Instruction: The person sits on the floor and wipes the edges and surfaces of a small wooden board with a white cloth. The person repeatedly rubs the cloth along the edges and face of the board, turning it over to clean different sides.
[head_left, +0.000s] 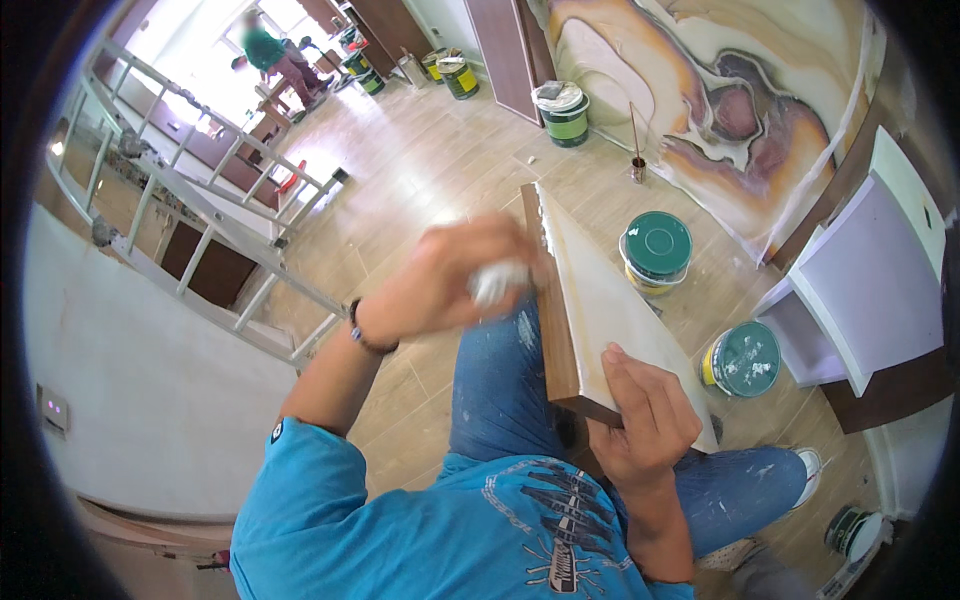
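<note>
A wooden board (613,298) with a brown edge and a whitish face rests tilted over my legs, white material along its far edge. My left hand (460,275) is closed on a white object, blurred by motion and too unclear to name, at the board's left edge near its upper part. My right hand (645,415) grips the board's near corner, fingers on the pale face and thumb below.
An aluminium ladder (205,230) stands at the left. Lidded buckets (655,247) sit right of the board, beside a white cabinet piece (860,280) and a marbled panel (730,105). A person in green (265,55) is at the far back among several cans.
</note>
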